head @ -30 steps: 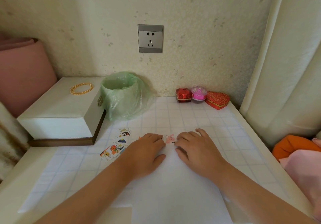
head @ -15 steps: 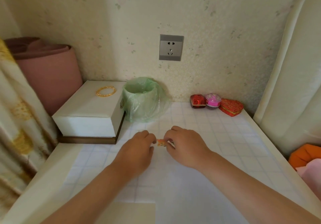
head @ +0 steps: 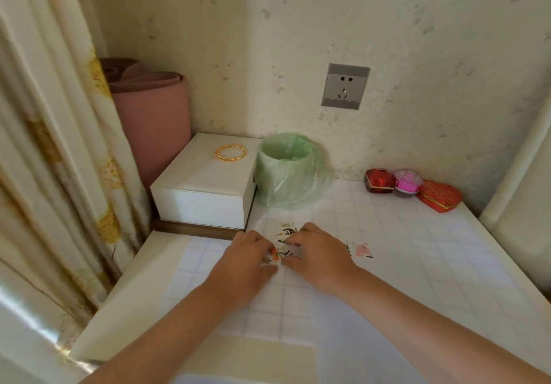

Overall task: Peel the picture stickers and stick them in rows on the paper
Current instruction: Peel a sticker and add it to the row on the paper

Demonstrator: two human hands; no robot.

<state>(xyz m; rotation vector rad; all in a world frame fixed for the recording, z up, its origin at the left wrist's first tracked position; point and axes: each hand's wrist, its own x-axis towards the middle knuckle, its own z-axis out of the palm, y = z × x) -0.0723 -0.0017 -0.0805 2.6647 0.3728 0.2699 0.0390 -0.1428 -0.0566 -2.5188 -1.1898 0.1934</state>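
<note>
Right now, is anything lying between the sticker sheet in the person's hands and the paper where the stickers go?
Nothing visible does. The left hand and right hand both pinch the sticker sheet, just beside the paper. A pink sticker is on that paper, and the green-lined bin stands farther back.

Worktop [head: 447, 249] carries a grid-patterned cover. At back left, a white box [head: 205, 192] with a gold bangle [head: 230, 153] on its lid. Beside it, a small bin lined with a green bag [head: 287, 172]. Along the wall: a red faceted box [head: 379, 181], a pink round container [head: 408, 181] and a red heart-shaped box [head: 440, 195], close together. Wall socket [head: 345, 86] above. Rolled pink mat [head: 152, 115] and a patterned curtain [head: 59, 145] at left.
</note>
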